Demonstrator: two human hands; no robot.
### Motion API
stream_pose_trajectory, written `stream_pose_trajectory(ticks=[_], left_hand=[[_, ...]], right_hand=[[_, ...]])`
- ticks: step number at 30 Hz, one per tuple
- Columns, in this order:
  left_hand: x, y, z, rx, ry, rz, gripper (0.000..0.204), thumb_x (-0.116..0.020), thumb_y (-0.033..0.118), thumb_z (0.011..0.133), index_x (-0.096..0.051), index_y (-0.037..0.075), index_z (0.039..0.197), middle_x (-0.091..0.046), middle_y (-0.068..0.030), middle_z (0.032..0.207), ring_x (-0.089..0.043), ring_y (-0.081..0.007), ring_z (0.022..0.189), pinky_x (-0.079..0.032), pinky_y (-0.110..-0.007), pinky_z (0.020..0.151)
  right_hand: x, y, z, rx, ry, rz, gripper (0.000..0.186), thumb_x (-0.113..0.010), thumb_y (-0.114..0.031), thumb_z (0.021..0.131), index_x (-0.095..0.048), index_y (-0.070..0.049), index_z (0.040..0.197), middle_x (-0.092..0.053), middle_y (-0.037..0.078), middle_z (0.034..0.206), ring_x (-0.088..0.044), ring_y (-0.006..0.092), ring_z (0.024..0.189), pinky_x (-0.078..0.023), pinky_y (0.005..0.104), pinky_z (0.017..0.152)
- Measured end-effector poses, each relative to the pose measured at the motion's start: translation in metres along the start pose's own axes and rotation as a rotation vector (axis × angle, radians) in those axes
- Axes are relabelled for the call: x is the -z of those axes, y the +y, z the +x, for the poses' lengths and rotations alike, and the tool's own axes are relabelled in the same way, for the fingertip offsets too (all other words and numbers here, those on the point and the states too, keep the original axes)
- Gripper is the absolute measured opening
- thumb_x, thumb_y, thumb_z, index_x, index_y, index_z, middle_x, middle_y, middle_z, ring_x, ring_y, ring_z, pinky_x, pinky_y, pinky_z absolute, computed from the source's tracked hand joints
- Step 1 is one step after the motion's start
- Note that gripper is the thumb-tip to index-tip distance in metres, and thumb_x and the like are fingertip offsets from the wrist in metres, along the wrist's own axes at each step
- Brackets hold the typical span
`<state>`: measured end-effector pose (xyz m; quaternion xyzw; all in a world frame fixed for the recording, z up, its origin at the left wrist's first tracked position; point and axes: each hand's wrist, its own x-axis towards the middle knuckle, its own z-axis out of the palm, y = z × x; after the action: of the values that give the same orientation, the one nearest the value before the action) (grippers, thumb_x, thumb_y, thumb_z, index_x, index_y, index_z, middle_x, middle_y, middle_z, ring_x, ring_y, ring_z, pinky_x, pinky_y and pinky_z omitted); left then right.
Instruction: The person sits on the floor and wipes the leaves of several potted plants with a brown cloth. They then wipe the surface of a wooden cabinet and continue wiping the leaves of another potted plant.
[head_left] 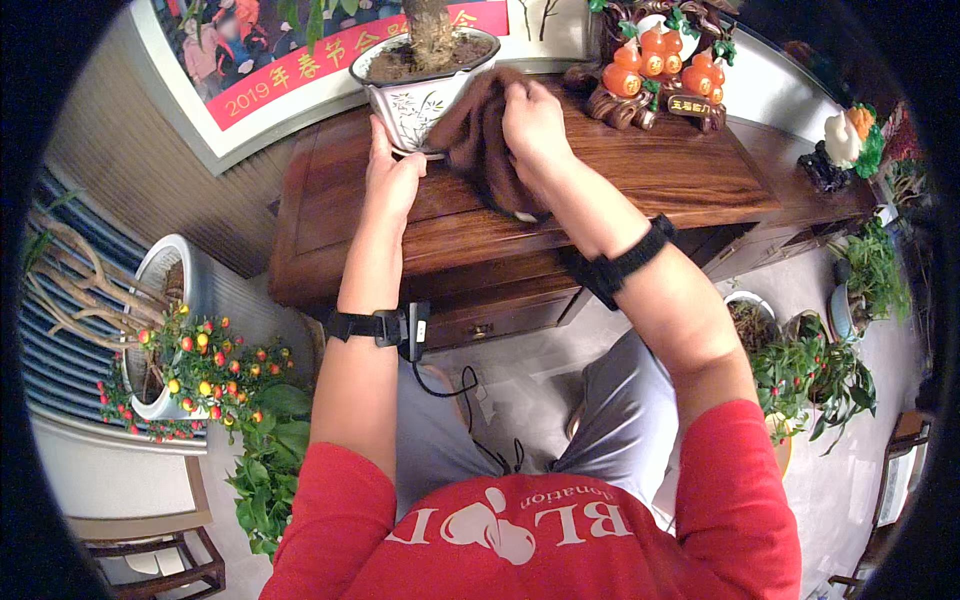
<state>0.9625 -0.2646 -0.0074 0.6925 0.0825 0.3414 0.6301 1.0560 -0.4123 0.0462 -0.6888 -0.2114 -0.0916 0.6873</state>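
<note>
A white ceramic flowerpot [405,112] with painted leaves and a dark rim stands at the back of a brown wooden cabinet [640,185]. Soil and a thick trunk show inside it. My left hand [392,180] grips the pot low on its left side, near the base, thumb toward the front. In my right hand [535,125] is a bunched brown cloth [478,140], pressed against the pot's right side. Its lower end hangs down onto the cabinet top and hides part of the pot.
Orange gourd ornaments [660,75] on a carved base stand at the back right, with a cabbage-shaped ornament [845,140] farther right. A framed picture [215,130] leans behind. Potted plants flank me: one with red and yellow fruits [205,365] left, leafy ones [800,375] right.
</note>
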Motion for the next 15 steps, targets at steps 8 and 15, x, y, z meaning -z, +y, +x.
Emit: stream_pose_trajectory(ticks=[8,15], left_hand=[[0.000,0.019,-0.010,0.076,0.044,-0.411,0.067,-0.038,0.020,0.088,-0.031,-0.002,0.151,-0.041,-0.0136,0.153,-0.038,-0.0245,0.141,-0.025,-0.037,0.118],[-0.004,0.029,-0.015,0.091,0.262,-0.480,0.057,-0.027,0.034,0.103,-0.044,-0.001,0.144,-0.053,-0.0133,0.141,-0.050,-0.0230,0.128,-0.029,-0.036,0.115]], right_hand=[[-0.033,-0.002,-0.094,0.566,-0.368,-0.539,0.051,-0.050,-0.003,0.087,-0.040,0.015,0.134,-0.042,0.046,0.130,-0.052,0.0535,0.116,-0.043,0.0505,0.104],[-0.022,-0.031,-0.043,1.218,-0.253,-0.712,0.046,-0.053,-0.012,0.086,-0.054,-0.002,0.131,-0.046,0.017,0.146,-0.056,0.0341,0.125,-0.054,0.0346,0.095]])
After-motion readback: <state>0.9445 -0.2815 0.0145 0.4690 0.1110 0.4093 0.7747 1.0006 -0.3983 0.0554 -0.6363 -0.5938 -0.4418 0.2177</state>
